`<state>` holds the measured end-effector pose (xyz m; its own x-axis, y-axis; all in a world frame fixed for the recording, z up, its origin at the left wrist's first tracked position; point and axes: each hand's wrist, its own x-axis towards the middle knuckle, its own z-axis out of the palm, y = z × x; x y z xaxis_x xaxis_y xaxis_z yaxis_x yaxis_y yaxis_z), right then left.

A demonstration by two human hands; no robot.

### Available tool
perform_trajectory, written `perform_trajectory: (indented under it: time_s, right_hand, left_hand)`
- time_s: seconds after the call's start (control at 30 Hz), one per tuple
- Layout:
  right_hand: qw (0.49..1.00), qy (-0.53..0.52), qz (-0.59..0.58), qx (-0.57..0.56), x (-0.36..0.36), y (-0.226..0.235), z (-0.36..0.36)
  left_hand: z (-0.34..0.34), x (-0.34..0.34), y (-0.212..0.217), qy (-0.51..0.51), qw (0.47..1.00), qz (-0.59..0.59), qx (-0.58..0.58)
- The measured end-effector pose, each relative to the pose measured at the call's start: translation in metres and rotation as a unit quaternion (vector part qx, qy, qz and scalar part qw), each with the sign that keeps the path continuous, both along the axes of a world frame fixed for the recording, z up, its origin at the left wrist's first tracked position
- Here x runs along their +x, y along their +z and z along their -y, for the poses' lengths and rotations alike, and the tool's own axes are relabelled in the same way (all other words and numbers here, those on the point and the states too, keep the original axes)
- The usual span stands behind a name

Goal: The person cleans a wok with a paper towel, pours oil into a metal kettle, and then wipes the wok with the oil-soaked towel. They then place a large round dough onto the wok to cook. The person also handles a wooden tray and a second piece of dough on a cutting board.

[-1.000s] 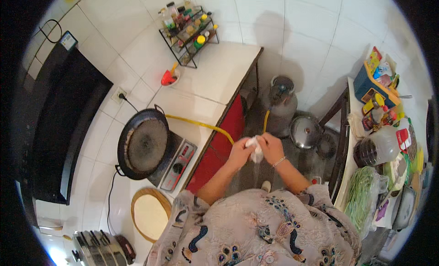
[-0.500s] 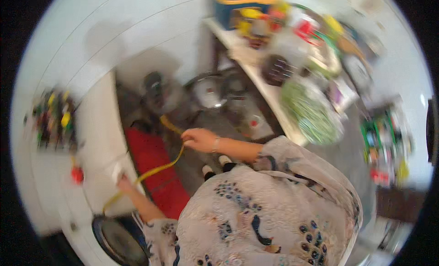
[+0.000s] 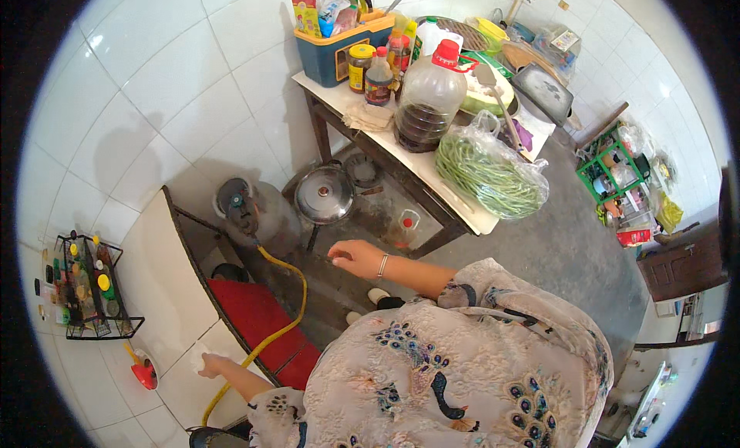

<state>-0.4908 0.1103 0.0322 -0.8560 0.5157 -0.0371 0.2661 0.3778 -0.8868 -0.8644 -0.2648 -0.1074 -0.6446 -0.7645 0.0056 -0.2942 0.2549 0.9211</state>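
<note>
My left hand [image 3: 213, 365] is at the white tiled counter [image 3: 166, 325], closed on a crumpled white wipe [image 3: 197, 360]. A yellow gas hose [image 3: 302, 302] loops over the counter edge and past a red panel [image 3: 258, 321], passing close to my left wrist. It joins the valve of a grey gas cylinder [image 3: 270, 217] standing by the wall. My right hand [image 3: 353, 258] hangs over the floor to the right of the hose, apart from it. Its fingers are loosely bent, a gap shows at the thumb, and nothing is visible in it.
A table [image 3: 462, 205] on the right bears a bag of green beans [image 3: 493, 171], a large jug [image 3: 432, 93] and a blue basket [image 3: 331, 59]. Below stands a lidded pan [image 3: 325, 194]. A black spice rack [image 3: 92, 286] and a red ladle [image 3: 144, 373] are at the left wall.
My right hand has let go of the yellow hose and moved slightly right and down. The hose now hangs lower in a loose curve. My left hand has moved slightly down with the wipe.
</note>
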Motion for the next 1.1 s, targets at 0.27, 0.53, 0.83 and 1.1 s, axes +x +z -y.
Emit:
perform_trajectory:
  time_s: [0.27, 0.53, 0.83, 1.1]
  right_hand:
    - [0.996, -0.090, 0.024, -0.011, 0.013, 0.014, -0.034]
    - [0.987, -0.160, 0.015, -0.028, 0.044, 0.001, -0.082]
    - [0.970, -0.241, -0.023, 0.003, 0.072, 0.036, -0.175]
    - [0.897, -0.403, -0.168, 0.074, 0.160, 0.150, -0.243]
  left_hand:
    - [-0.060, 0.004, 0.025, 0.015, 0.998, 0.021, -0.055]
    - [-0.160, -0.014, 0.023, -0.193, 0.965, -0.173, 0.042]
    - [-0.484, 0.125, 0.114, -0.695, 0.691, -0.026, 0.197]
    - [-0.630, 0.222, 0.156, -0.839, 0.444, 0.112, 0.294]
